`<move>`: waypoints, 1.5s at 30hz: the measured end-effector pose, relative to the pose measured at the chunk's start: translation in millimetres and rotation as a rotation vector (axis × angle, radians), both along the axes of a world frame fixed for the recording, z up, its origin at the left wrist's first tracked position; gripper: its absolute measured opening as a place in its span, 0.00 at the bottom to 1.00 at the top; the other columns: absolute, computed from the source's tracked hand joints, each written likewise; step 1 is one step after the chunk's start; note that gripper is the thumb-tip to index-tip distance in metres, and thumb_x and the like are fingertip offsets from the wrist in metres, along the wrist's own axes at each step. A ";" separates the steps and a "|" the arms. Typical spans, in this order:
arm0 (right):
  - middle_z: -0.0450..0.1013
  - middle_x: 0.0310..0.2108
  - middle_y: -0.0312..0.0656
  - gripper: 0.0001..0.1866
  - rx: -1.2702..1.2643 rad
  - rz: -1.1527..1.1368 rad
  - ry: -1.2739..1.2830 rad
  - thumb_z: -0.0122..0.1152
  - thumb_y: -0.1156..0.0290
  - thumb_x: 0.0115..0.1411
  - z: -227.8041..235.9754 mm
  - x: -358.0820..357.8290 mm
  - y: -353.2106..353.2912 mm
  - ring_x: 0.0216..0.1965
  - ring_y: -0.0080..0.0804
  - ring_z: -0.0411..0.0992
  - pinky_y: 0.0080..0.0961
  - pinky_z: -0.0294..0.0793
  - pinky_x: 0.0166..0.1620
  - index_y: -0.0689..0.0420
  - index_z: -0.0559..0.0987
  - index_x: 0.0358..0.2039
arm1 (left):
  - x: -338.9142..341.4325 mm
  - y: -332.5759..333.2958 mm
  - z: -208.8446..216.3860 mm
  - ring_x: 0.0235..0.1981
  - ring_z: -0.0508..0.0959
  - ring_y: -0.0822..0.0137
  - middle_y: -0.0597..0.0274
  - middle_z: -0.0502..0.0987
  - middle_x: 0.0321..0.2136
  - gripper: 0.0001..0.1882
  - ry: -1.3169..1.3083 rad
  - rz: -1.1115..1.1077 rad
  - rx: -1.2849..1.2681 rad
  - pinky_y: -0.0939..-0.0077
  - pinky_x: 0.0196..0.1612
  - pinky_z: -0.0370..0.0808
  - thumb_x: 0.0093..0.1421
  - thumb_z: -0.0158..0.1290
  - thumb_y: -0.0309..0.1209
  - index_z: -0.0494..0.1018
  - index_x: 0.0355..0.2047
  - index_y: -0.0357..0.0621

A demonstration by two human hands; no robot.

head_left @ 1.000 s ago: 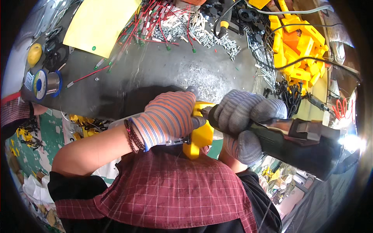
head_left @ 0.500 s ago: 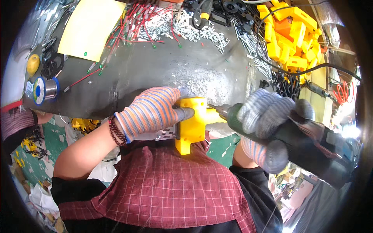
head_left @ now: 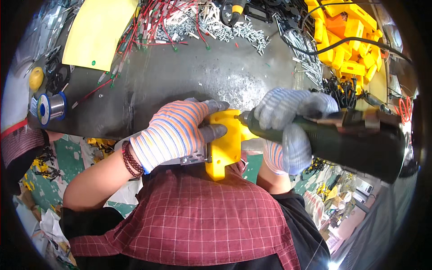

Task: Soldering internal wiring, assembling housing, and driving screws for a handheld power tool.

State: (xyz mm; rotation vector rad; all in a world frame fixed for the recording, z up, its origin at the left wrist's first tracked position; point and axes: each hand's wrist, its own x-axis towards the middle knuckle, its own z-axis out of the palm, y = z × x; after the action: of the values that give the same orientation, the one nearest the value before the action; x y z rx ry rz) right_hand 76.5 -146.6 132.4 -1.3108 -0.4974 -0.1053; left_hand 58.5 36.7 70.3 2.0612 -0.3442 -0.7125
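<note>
My left hand (head_left: 180, 128), in a striped knit glove with grey fingertips, grips a yellow plastic housing (head_left: 226, 145) at the table's near edge. A perforated metal plate (head_left: 194, 158) sits against the left side of that housing, partly hidden beneath my hand. My right hand (head_left: 288, 119), gloved alike, is wrapped round a dark power screwdriver (head_left: 355, 141) lying almost level. Its tip meets the upper right part of the yellow housing, near a hole; whether a screw is there I cannot make out.
Loose screws and nuts (head_left: 225, 32), red wires (head_left: 146, 27) and a yellow sheet (head_left: 96, 33) cover the table's far side. More yellow housings (head_left: 346, 40) are heaped at far right, crossed by a black cable (head_left: 355, 39). A solder spool (head_left: 51, 108) stands at left, near another person's sleeve (head_left: 22, 148).
The power screwdriver has moved left and swung closer to level, its tip coming up to the yellow housing. My left hand keeps its grip on the housing, nearly in place.
</note>
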 end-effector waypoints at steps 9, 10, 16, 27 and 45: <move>0.66 0.29 0.38 0.28 0.027 -0.032 0.066 0.59 0.55 0.58 10.8 -2.6 -15.3 0.32 0.33 0.65 0.36 0.67 0.39 0.62 0.69 0.51 | 17.9 5.2 -19.8 0.39 0.75 0.75 0.58 0.81 0.39 0.21 0.157 0.073 -0.399 0.76 0.45 0.74 0.61 0.58 0.36 0.73 0.50 0.37; 0.66 0.29 0.37 0.31 0.173 -0.066 0.073 0.60 0.53 0.59 26.8 -10.9 -15.9 0.31 0.31 0.65 0.32 0.66 0.39 0.61 0.68 0.55 | 29.5 4.9 -22.7 0.39 0.75 0.76 0.60 0.80 0.38 0.21 0.156 0.044 -0.403 0.76 0.44 0.74 0.60 0.59 0.37 0.74 0.49 0.36; 0.66 0.26 0.35 0.46 -0.010 0.064 -0.203 0.61 0.46 0.58 17.1 -26.9 -6.7 0.24 0.28 0.67 0.31 0.69 0.31 0.63 0.53 0.65 | 22.0 -5.2 -7.5 0.42 0.77 0.53 0.50 0.79 0.37 0.19 -0.553 0.147 0.329 0.64 0.45 0.73 0.59 0.52 0.47 0.77 0.43 0.49; 0.66 0.24 0.36 0.52 0.100 0.235 -0.043 0.63 0.40 0.51 -5.2 -15.8 20.4 0.25 0.33 0.67 0.36 0.70 0.32 0.60 0.51 0.66 | -107.3 -8.4 -34.7 0.44 0.77 0.62 0.56 0.74 0.46 0.16 0.576 0.569 -0.910 0.65 0.48 0.76 0.63 0.53 0.31 0.70 0.49 0.39; 0.57 0.09 0.29 0.19 -0.076 0.666 -0.185 0.68 0.60 0.53 -16.1 29.7 40.9 0.07 0.25 0.55 0.26 0.62 0.14 0.53 0.66 0.31 | -67.7 -68.8 -40.3 0.32 0.75 0.72 0.59 0.75 0.33 0.20 0.188 0.912 -1.032 0.77 0.35 0.74 0.61 0.59 0.36 0.68 0.48 0.39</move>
State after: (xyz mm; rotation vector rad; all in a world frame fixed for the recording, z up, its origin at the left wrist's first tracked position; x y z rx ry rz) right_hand 106.2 -105.7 116.3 -1.1538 -1.0795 0.3513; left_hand -9.1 -32.1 30.0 0.9594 0.3036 -0.0795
